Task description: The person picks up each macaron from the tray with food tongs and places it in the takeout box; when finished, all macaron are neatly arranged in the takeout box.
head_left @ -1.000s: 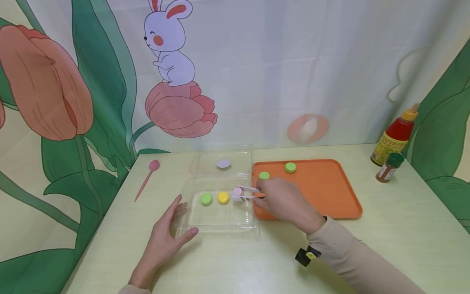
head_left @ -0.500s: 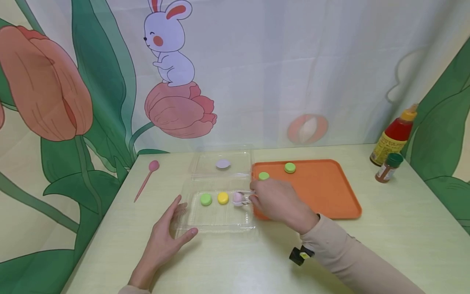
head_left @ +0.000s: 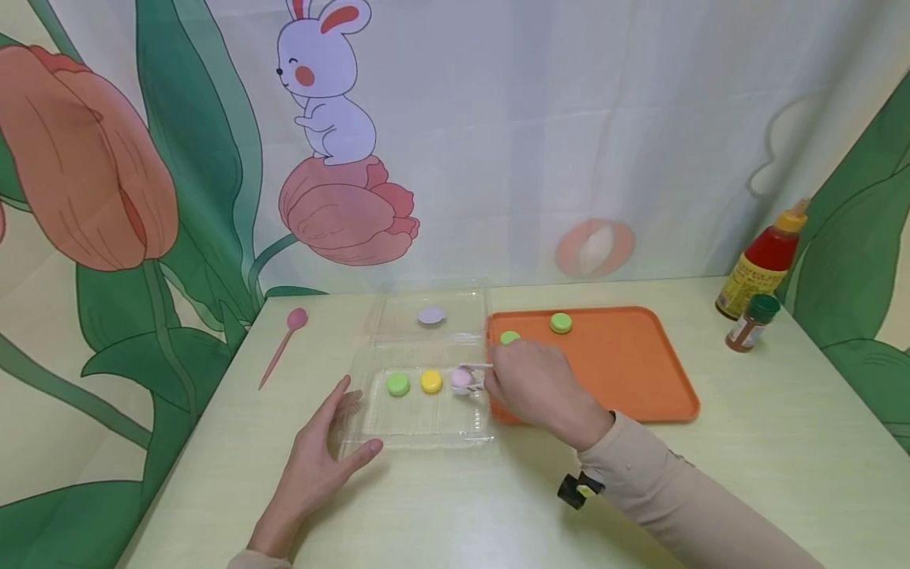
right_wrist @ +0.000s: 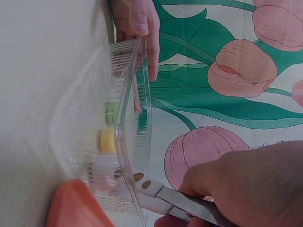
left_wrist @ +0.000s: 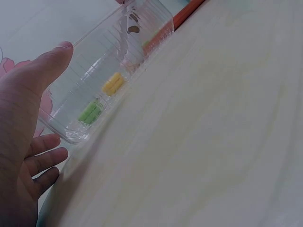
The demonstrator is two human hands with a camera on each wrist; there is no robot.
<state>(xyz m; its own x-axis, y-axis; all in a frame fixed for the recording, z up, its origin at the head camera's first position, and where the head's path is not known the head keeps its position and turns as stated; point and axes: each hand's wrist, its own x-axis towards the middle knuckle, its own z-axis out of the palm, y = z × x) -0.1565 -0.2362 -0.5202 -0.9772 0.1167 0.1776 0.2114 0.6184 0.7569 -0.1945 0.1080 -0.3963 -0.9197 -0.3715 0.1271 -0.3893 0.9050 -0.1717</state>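
Observation:
My right hand (head_left: 540, 387) grips a pair of tongs (right_wrist: 182, 203) with metal arms and pale, holed tips. Between those tips, a pale lilac macaron (head_left: 462, 381) sits low at the right end of the clear plastic container (head_left: 419, 433). A yellow macaron (head_left: 431, 382) and a green macaron (head_left: 398, 385) lie in a row to its left, inside the container. Along the container's left side my left hand (head_left: 313, 466) rests with thumb and fingers spread, holding nothing. In the right wrist view the container wall partly blurs the lilac macaron and tong tips.
The orange tray (head_left: 611, 371) adjoins the container's right side, with a green macaron (head_left: 561, 322) and another partly behind my right hand. The hinged lid (head_left: 391, 316) lies open behind. A pink spoon (head_left: 287, 344) lies left; a sauce bottle (head_left: 761, 273) and spice jar (head_left: 752, 324) stand right.
My right hand has shifted slightly left, and the tongs have turned and come lower with the lilac macaron. The tong arms look farther apart than half a second ago. My left hand stays put.

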